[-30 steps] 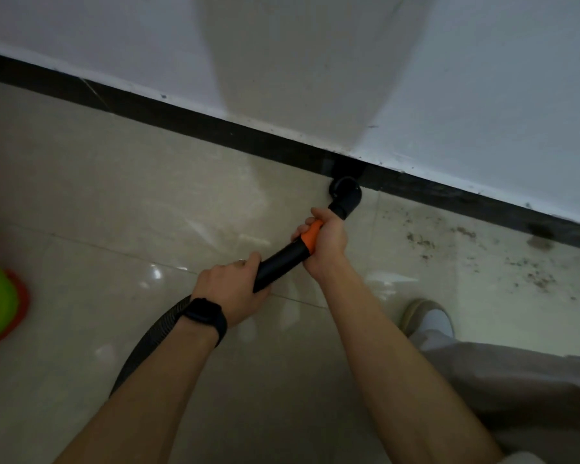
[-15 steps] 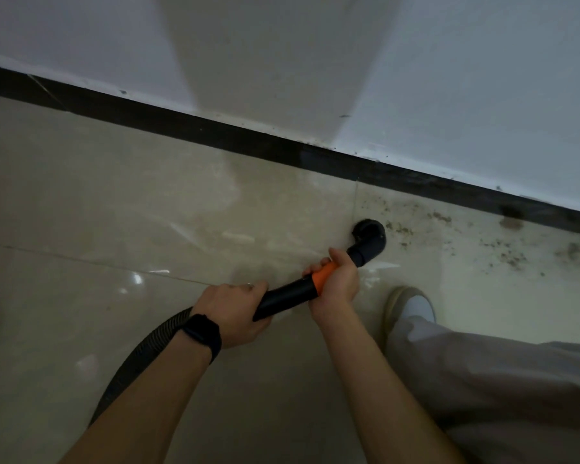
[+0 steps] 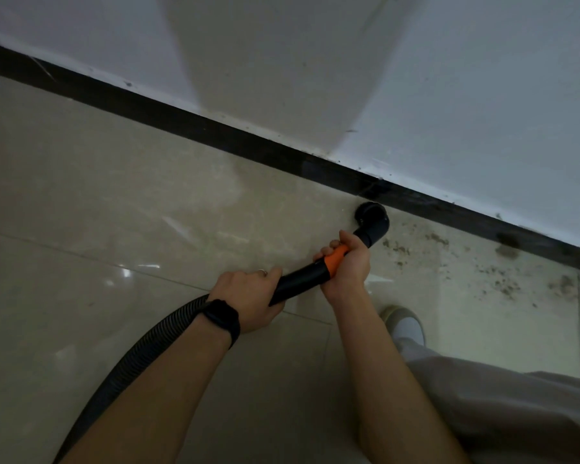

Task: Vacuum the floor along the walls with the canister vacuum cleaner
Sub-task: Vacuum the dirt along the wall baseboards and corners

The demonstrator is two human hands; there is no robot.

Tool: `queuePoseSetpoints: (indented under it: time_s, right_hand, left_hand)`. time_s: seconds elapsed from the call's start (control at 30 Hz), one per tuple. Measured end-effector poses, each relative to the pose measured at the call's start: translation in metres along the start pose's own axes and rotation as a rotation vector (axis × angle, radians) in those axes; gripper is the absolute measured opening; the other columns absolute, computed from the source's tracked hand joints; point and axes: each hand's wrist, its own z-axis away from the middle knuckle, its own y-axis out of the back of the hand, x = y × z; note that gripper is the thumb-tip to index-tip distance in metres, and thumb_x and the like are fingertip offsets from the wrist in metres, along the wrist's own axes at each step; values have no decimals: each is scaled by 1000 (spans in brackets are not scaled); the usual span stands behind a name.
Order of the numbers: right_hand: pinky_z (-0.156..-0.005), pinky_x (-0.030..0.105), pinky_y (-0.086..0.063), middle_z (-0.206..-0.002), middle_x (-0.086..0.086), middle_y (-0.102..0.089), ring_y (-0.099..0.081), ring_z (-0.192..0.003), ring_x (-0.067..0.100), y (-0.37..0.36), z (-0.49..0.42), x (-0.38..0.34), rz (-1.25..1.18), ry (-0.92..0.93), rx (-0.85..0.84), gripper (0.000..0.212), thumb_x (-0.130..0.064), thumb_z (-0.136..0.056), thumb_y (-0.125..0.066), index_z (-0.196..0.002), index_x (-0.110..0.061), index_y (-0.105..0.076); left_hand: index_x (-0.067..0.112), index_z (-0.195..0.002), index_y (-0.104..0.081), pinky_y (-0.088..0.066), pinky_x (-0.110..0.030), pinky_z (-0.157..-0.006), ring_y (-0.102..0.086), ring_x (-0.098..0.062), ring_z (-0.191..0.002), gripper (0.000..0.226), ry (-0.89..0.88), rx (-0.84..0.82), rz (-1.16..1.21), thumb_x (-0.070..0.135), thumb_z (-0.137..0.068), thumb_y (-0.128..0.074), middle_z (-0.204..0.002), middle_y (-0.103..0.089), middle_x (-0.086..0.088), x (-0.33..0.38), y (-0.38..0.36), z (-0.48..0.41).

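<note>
Two hands: the left hand [image 3: 248, 296] is wrapped round the rear of the black wand [image 3: 302, 279]. The right hand [image 3: 347, 262] is clenched on the orange collar [image 3: 335, 261] further forward. Neither grip is loose.
Change: half a second ago the nozzle [image 3: 370, 222] stood out on the tile, apart from the skirting [image 3: 215, 132]. It now sits just beyond the right knuckles, close against that dark strip, much as it did a second ago.
Meaning: this looks like a short back-and-forth stroke along the wall edge, with the task mid-way.
Dirt [image 3: 503, 279]: brown specks and smears lie to the right of the right hand, along the skirting. Tile to the left of both hands looks clean, so the work probably heads right.
Hose [image 3: 131, 363]: ribbed and black, it trails back from behind the left wrist; the canister is out of view.
Floor [image 3: 114, 195]: glossy beige tile with thin grout lines and bright reflections ahead of the left hand.
Wall [image 3: 482, 95]: white, with a broad shadow above the hands.
Person: a pale shoe [image 3: 404, 326] and grey trouser leg [image 3: 516, 413] lie right of the right forearm, and a dark band [image 3: 223, 321] circles the left wrist.
</note>
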Motion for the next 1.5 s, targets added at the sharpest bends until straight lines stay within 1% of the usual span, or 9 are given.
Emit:
queuePoseSetpoints:
  time_s: [0.3, 0.4, 0.53, 0.67, 0.8, 0.9, 1.07, 1.2, 1.5]
  right_hand:
    - [-43, 24, -41, -59, 0, -45, -44, -40, 13, -23, -3, 5, -8, -21, -34, 13, -6, -92, -55, -83, -12, -48]
    - [-45, 26, -43, -60, 1, -47, -45, -42, 14, -37, -1, 21, 3, -56, -56, 9, -6, -91, -57, -90, -11, -49]
    - [-47, 29, -47, -63, 3, -51, -49, -44, 16, -51, 3, 38, 40, -56, -72, 21, -5, -91, -62, -107, -11, -50]
    - [-48, 30, -47, -68, 5, -52, -50, -45, 16, -45, 11, 43, 39, -8, 20, 16, -5, -93, -63, -104, -10, -52]
    - [-45, 28, -46, -65, 5, -49, -48, -42, 17, -10, 21, 48, -52, 4, 164, 13, -5, -94, -62, -98, -9, -50]
    - [-42, 27, -44, -61, 5, -47, -46, -40, 18, 23, 26, 54, -125, 9, 262, 16, -5, -94, -60, -103, -10, -48]
    - [-42, 27, -44, -58, 2, -47, -45, -40, 17, 56, 31, 48, -178, 26, 351, 12, -7, -95, -60, -100, -9, -49]
    - [-43, 27, -44, -59, 1, -47, -45, -41, 17, 64, 24, 31, -198, 52, 362, 13, -8, -93, -60, -101, -10, -50]
    - [-43, 27, -45, -60, 2, -48, -46, -41, 17, 42, 14, 21, -166, 37, 275, 17, -8, -91, -61, -104, -10, -50]
  left_hand:
    - [24, -123, -37, -42, -33, -68, -65, -28, -90, 41, 47, 30, -3, 55, -96, -43, -110, -64, 0, -17, 8, -5]
    - [25, -121, -39, -43, -32, -67, -66, -27, -89, 43, 91, 42, -3, 58, -93, -44, -109, -65, 3, -38, 11, 3]
    - [26, -114, -40, -40, -30, -64, -67, -26, -85, 41, 127, 42, 22, 60, -92, -46, -105, -66, 4, -58, 13, 13]
    - [31, -101, -33, -41, -30, -61, -65, -23, -78, 35, 82, 12, 30, 62, -92, -45, -97, -65, 5, -61, 11, 18]
    - [31, -109, -41, -38, -30, -62, -66, -23, -82, 39, -38, -35, -11, 65, -90, -44, -99, -66, 6, -55, -1, 21]
    - [31, -111, -39, -39, -31, -64, -64, -22, -85, 38, -143, -116, -41, 63, -91, -42, -102, -64, 6, -44, -12, 25]
    - [29, -119, -41, -38, -31, -66, -65, -24, -92, 42, -254, -152, -110, 62, -93, -40, -108, -63, 5, -23, -21, 20]
    - [27, -119, -42, -37, -31, -65, -64, -25, -88, 42, -274, -115, -103, 61, -93, -40, -105, -64, 4, -5, -26, 10]
    - [28, -121, -41, -35, -31, -65, -64, -25, -88, 43, -189, -70, -69, 61, -93, -41, -105, -64, 4, -9, -21, 0]
